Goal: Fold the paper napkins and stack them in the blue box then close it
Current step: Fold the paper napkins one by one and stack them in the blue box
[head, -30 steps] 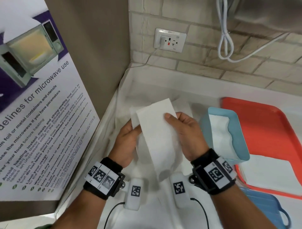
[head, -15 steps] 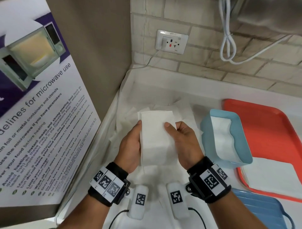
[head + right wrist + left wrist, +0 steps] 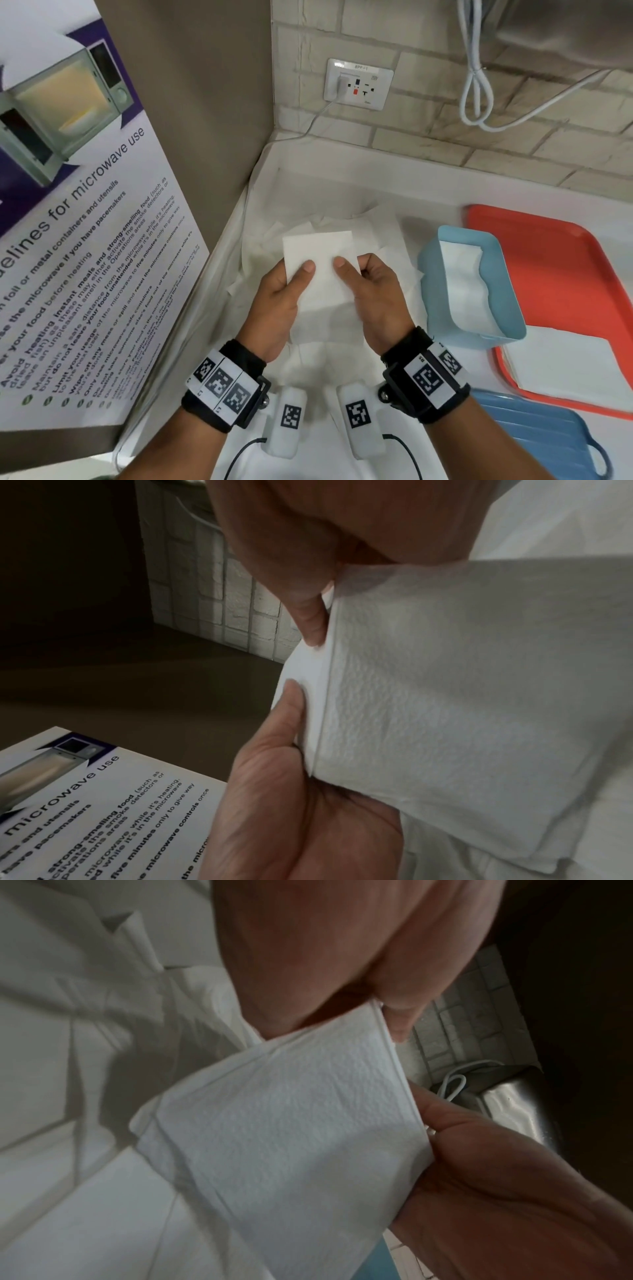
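Both hands hold one folded white paper napkin (image 3: pixel 320 270) above a loose spread of napkins (image 3: pixel 383 240) on the white counter. My left hand (image 3: pixel 284 294) pinches its left edge with the thumb on top. My right hand (image 3: pixel 371 291) pinches the right edge the same way. The left wrist view shows the napkin (image 3: pixel 284 1123) from below, and so does the right wrist view of the napkin (image 3: pixel 462 696). The blue box (image 3: pixel 442 308) stands open to the right on the orange tray's edge, with folded napkins (image 3: pixel 462 287) inside. Its blue lid (image 3: pixel 541 435) lies at the lower right.
An orange tray (image 3: pixel 565 260) at the right carries a flat white napkin (image 3: pixel 565 363). A microwave-use poster (image 3: pixel 68 240) leans along the left side. The brick wall behind has a socket (image 3: pixel 358 84) and a hanging white cable (image 3: pixel 479 85).
The long napkin strip was folded over into a shorter rectangle. Both hands shifted so their thumbs now press side by side on its top face.
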Available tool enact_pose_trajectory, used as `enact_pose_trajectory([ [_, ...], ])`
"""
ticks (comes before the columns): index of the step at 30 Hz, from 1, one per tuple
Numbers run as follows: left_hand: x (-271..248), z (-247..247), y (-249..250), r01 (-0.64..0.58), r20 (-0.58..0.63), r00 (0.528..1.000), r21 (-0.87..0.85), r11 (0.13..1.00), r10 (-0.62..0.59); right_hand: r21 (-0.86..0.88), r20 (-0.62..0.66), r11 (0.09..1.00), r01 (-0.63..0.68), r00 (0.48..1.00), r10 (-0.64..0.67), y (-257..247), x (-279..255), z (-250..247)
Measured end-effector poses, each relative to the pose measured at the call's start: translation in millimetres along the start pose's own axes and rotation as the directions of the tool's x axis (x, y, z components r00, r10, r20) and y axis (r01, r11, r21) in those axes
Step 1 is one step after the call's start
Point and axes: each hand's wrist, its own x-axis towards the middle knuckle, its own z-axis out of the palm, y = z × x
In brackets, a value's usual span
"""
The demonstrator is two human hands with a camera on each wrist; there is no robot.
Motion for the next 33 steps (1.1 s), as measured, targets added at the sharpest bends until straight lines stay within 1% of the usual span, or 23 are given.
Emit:
enact_pose_trajectory([
  [3, 4, -6, -3, -0.033, -0.054, 0.998, 0.032, 0.999, 0.035, -0.032, 0.045, 0.999, -0.012, 0.999, 0.013, 5, 1, -4],
  [5, 5, -11, -3, -0.012, -0.083, 0.996, 0.011, 1.0, 0.013, -0.033, 0.112, 0.998, -0.061, 0.992, 0.064, 10, -1, -7],
  [7, 7, -15, -1, 0.023, -0.117, 0.993, -0.026, 0.999, -0.026, -0.045, 0.193, 0.992, -0.118, 0.973, 0.125, 15, -2, -10],
  [9, 8, -18, 1, 0.042, -0.155, 0.987, -0.058, 0.997, -0.05, -0.065, 0.228, 0.99, -0.129, 0.963, 0.141, 19, -3, -14],
  [11, 11, -21, 2, 0.045, -0.182, 0.982, -0.053, 0.998, -0.054, -0.068, 0.245, 0.988, -0.136, 0.958, 0.149, 21, -4, -17],
  [17, 14, -24, 1, 0.014, -0.203, 0.979, 0.018, 1.0, -0.01, -0.175, 0.217, 0.982, -0.075, 0.969, 0.113, 30, 4, -25],
  [21, 13, -23, 1, 0.017, -0.205, 0.979, 0.033, 0.999, -0.01, -0.259, 0.249, 0.966, -0.018, 0.965, 0.085, 34, 4, -25],
  [25, 13, -26, 4, 0.028, -0.288, 0.957, -0.017, 0.999, -0.032, -0.388, 0.282, 0.92, 0.053, 0.957, 0.064, 38, 4, -27],
  [29, 15, -29, 4, 0.062, -0.325, 0.942, -0.086, 0.994, -0.087, -0.475, 0.32, 0.876, 0.084, 0.944, 0.083, 35, 6, -29],
  [31, 17, -30, 2, 0.068, -0.364, 0.925, -0.112, 0.991, -0.105, -0.481, 0.333, 0.871, 0.097, 0.94, 0.08, 35, 6, -29],
  [33, 19, -33, 1, 0.046, -0.403, 0.911, -0.103, 0.994, -0.084, -0.473, 0.337, 0.876, 0.098, 0.938, 0.077, 36, 4, -28],
])
